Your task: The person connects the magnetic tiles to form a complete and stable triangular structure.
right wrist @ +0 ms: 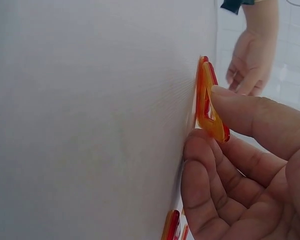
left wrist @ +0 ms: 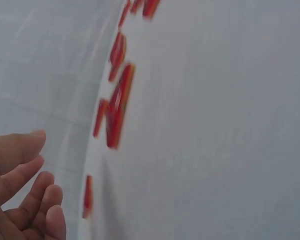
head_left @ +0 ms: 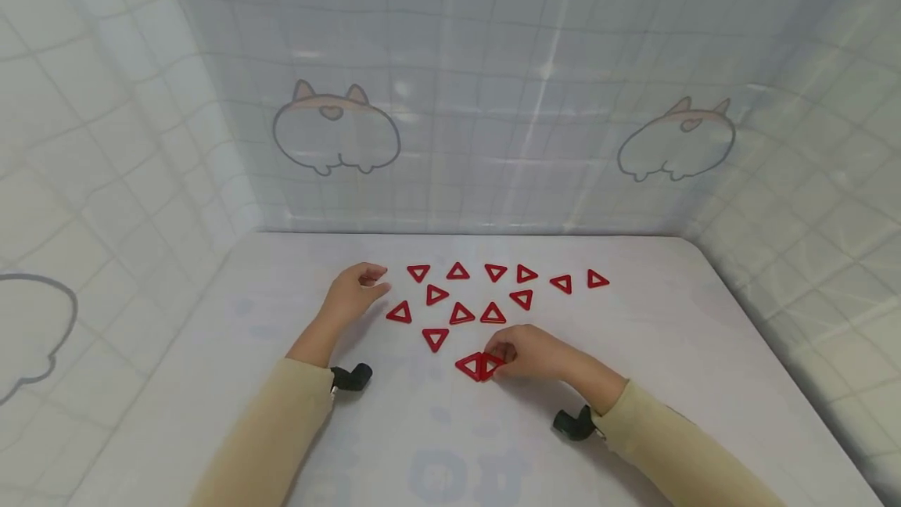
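My right hand [head_left: 535, 352] pinches a red hollow triangle [right wrist: 217, 130] between thumb and fingers, low over the white table. In the head view the pinched piece meets or overlaps the edge of another red triangle [head_left: 462, 367] to its left; I cannot tell which. My left hand [head_left: 353, 293] is to the left of the spread pieces, fingers loosely bent, holding nothing. Closest to it are one triangle [head_left: 418, 273] on its right and another triangle [head_left: 399, 313] lower down. In the left wrist view, the left hand [left wrist: 27, 192] appears beside blurred red pieces [left wrist: 120, 107].
Several more red triangles lie scattered across the middle of the white table [head_left: 394, 444], such as a triangle [head_left: 436, 339] nearer me and a triangle [head_left: 597, 279] at the far right. A tiled-pattern sheet [head_left: 479, 202] rises behind the table. Dark devices [head_left: 352, 377] are at both wrists.
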Available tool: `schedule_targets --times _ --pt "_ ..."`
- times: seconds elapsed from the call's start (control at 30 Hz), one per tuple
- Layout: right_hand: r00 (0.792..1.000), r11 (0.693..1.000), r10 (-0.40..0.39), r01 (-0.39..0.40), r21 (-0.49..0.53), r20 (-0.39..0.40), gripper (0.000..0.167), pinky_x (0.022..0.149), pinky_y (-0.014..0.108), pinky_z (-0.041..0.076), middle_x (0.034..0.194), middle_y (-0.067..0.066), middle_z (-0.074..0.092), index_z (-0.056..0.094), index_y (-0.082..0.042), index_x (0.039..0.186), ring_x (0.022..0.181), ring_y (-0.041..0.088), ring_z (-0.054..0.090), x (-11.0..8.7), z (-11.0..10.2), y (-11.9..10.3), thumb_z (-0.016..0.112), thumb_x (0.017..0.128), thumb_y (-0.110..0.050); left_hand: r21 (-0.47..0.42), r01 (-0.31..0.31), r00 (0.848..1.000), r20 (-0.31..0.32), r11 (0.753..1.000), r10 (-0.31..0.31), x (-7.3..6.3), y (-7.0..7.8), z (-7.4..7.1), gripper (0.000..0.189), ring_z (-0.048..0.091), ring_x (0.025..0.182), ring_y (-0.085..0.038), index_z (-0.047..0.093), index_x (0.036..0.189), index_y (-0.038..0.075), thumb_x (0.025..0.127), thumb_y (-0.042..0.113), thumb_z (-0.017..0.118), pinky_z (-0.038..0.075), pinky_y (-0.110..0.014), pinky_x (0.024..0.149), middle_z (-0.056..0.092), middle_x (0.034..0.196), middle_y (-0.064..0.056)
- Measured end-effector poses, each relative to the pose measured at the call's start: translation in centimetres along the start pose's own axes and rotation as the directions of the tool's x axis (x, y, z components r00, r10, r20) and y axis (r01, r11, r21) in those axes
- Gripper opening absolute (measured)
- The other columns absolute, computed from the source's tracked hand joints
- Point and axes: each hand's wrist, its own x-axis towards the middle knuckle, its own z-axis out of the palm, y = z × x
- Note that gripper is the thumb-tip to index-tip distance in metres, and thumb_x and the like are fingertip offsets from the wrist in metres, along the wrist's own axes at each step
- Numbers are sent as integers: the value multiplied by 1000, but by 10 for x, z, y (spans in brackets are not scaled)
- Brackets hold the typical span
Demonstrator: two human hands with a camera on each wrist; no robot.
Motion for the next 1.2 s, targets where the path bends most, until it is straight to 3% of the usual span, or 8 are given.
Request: schedule_targets --times 0.17,0.47,0.7,0.97,1.2 --pt "1000 1000 3 -3 11 -7 33 69 27 53 84 -10 62 73 -14 112 78 13 58 -2 0 1 84 82 -20 -25 51 999 -16 998 -52 18 -10 2 46 51 117 -34 57 135 4 95 21 70 47 -47 99 57 128 -19" --pt "1000 1000 10 -10 11 0 32 69 27 52 84 -10 62 72 -15 112 79 12 58 -2 2 1 83 83 -19 14 51 998 23 999 -52 36 -29 -3 54 39 138 -41 51 142 4 93 16 71 34 -53 112 42 148 -25" --pt "1000 1000 5 -5 16 1 32 69 27 52 85 -9 62 72 -14 113 80 13 58 -2 0 -2 83 83 -18 70 47 996 77 996 -52 38 -36 -6 57 33 143 -41 48 146 5 93 12 70 28 -53 115 38 152 -25" --pt "1000 999 11 -11 32 6 31 69 27 53 87 -9 62 72 -14 112 80 14 58 -2 0 -2 83 83 -17 135 64 992 95 989 -78 38 -32 -5 49 37 135 -40 56 142 10 95 19 69 34 -56 111 41 147 -23" --pt "1000 999 19 -19 39 4 31 70 28 53 87 -8 63 72 -15 112 80 14 58 -2 0 -1 83 83 -18 193 38 994 95 980 -57 34 -29 -5 48 39 128 -39 56 139 5 95 20 69 38 -55 107 44 140 -23"
